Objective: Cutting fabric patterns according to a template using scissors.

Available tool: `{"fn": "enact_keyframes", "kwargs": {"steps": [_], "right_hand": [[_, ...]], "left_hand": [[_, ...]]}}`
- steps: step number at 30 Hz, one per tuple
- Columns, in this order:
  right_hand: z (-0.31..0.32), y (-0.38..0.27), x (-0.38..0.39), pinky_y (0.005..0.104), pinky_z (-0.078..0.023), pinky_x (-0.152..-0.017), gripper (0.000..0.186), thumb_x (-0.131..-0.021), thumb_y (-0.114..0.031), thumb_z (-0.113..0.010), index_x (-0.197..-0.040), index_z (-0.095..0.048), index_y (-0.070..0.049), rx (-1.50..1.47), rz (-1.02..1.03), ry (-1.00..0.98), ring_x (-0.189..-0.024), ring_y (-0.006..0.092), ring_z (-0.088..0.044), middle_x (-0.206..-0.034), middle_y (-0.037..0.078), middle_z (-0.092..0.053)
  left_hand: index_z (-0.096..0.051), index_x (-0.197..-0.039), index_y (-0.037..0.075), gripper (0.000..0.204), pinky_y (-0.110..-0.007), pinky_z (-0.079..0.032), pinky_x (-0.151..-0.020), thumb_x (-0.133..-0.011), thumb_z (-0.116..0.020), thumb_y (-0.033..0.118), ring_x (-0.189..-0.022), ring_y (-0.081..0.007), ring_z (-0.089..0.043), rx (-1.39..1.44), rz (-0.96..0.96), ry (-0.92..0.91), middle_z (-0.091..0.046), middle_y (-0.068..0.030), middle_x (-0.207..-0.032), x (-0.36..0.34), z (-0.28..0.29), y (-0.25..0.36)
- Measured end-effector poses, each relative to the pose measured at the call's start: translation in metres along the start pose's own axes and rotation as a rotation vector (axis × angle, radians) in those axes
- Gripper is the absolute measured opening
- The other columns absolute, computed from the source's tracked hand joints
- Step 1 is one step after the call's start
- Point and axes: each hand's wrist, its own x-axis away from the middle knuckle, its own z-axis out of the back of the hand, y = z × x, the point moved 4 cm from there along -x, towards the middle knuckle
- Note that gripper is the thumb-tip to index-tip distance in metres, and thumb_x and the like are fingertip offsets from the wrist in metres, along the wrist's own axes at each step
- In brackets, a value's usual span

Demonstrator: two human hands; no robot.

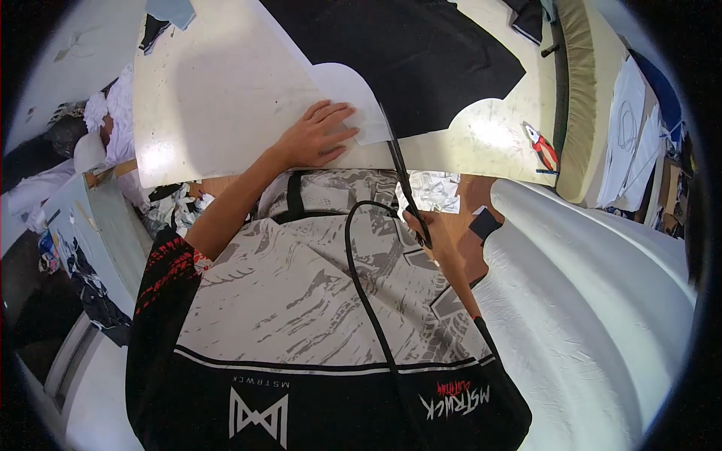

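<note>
Two hands engaged: your left hand (317,135) lies flat on the white sheet (370,113); your right hand (418,222) grips the scissors (400,167) beside the worktop's (226,98) black cloth (406,60). Light pressure may let the sheet slip, causing a miscut.

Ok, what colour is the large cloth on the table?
The large cloth is plain black, seen best in the head view.
</note>
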Motion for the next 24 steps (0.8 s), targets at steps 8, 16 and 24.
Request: {"fn": "enact_keyframes", "kwargs": {"steps": [8, 16, 24], "right_hand": [[0.005, 0.01, 0.004, 0.0237, -0.037, -0.043, 0.048, -0.094, -0.041, -0.082, -0.067, -0.059, -0.009, -0.006, -0.047, 0.007, -0.046, 0.0057, -0.052, -0.055, -0.004, -0.051], [0.004, -0.003, -0.014, 0.0241, -0.036, -0.047, 0.043, -0.097, -0.038, -0.079, -0.072, -0.059, -0.01, -0.086, 0.028, -0.086, -0.049, 0.0057, -0.052, -0.061, -0.004, -0.052], [0.009, -0.023, -0.033, 0.0251, -0.042, -0.051, 0.045, -0.101, -0.04, -0.072, -0.071, -0.058, -0.01, -0.049, -0.008, -0.149, -0.054, 0.0076, -0.057, -0.064, -0.003, -0.056]], "left_hand": [[-0.066, -0.139, 0.015, 0.048, -0.055, -0.031, -0.124, -0.092, -0.074, 0.023, -0.149, -0.0359, -0.042, 0.011, 0.008, -0.032, -0.046, -0.0176, -0.16, 0.002, 0.0, -0.004], [-0.066, -0.14, 0.016, 0.048, -0.055, -0.031, -0.124, -0.092, -0.073, 0.023, -0.149, -0.0351, -0.042, 0.013, 0.002, -0.014, -0.046, -0.0172, -0.16, 0.004, 0.001, -0.002], [-0.069, -0.132, 0.014, 0.041, -0.054, -0.031, -0.124, -0.092, -0.073, 0.026, -0.147, -0.0337, -0.045, 0.017, -0.002, 0.027, -0.05, -0.0141, -0.154, 0.001, 0.002, -0.003]]}}
